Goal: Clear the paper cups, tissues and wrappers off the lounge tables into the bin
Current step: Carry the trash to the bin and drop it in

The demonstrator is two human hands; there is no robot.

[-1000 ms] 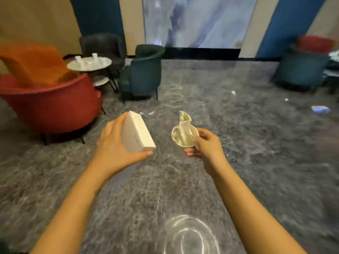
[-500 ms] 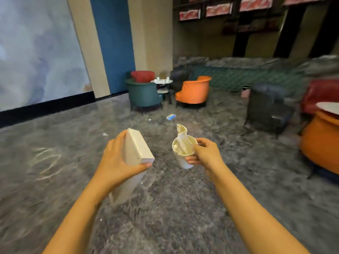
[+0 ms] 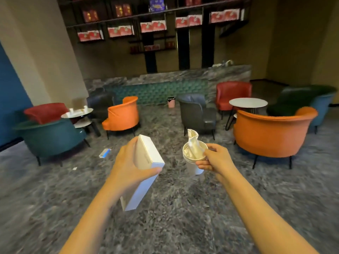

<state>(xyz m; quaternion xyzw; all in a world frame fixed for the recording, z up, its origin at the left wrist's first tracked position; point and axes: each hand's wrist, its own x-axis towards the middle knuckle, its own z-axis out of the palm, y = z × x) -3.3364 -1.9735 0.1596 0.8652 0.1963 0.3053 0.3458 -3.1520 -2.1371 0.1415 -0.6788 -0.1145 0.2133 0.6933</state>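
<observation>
The left hand (image 3: 128,165) curls thumb and fingers round a white carton (image 3: 146,156). Just right of it, the right hand (image 3: 214,160) grips a paper cup (image 3: 190,166) stuffed with crumpled tissue (image 3: 193,143). Far beyond both hands stands a pink bin (image 3: 171,102).

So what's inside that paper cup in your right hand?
A crumpled cream tissue is stuffed into the paper cup that the right hand holds, its end poking above the rim. The tissue covers the bottom, so anything under it cannot be seen.
</observation>
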